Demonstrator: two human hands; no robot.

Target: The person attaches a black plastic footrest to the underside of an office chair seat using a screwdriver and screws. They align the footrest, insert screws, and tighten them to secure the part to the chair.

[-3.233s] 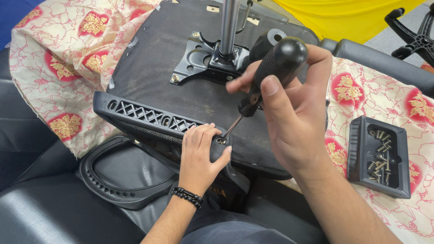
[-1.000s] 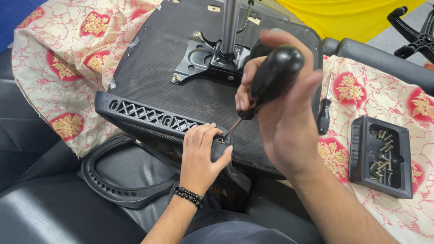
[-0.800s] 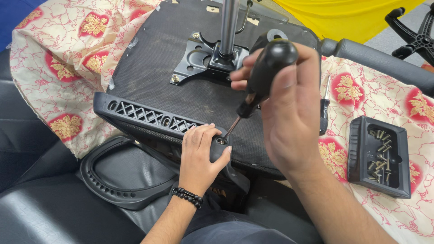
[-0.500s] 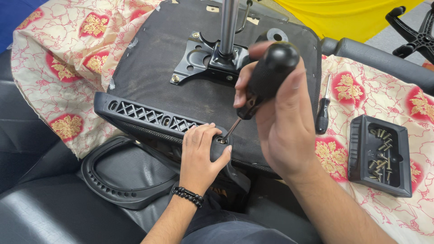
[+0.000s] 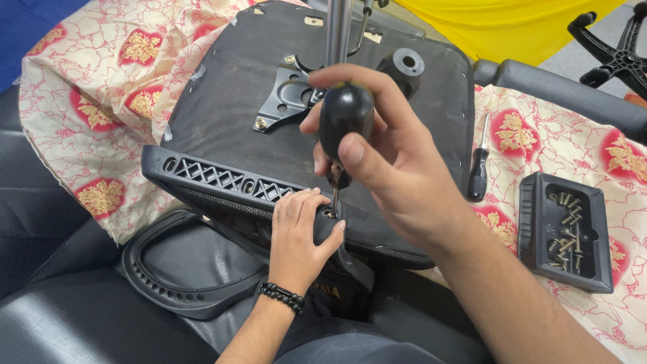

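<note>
An upturned black chair seat (image 5: 222,128) lies on a patterned cloth, its metal mounting plate (image 5: 286,94) and steel column (image 5: 339,30) facing up. A black plastic armrest bracket (image 5: 222,180) rests along the seat's near edge. My left hand (image 5: 298,236) grips the bracket's end beside a screw (image 5: 329,214). My right hand (image 5: 384,158) is closed around a black-handled screwdriver (image 5: 344,125). The screwdriver stands nearly upright with its tip in that screw.
A second, smaller screwdriver (image 5: 479,168) lies on the cloth to the right. A black tray (image 5: 532,222) with several screws sits further right. A black curved armrest pad (image 5: 182,269) lies lower left. A chair's star base (image 5: 617,50) shows top right.
The screwdriver handle has swung left from a slant to nearly upright over the screw, my right hand regripping it. My left hand has stayed on the bracket.
</note>
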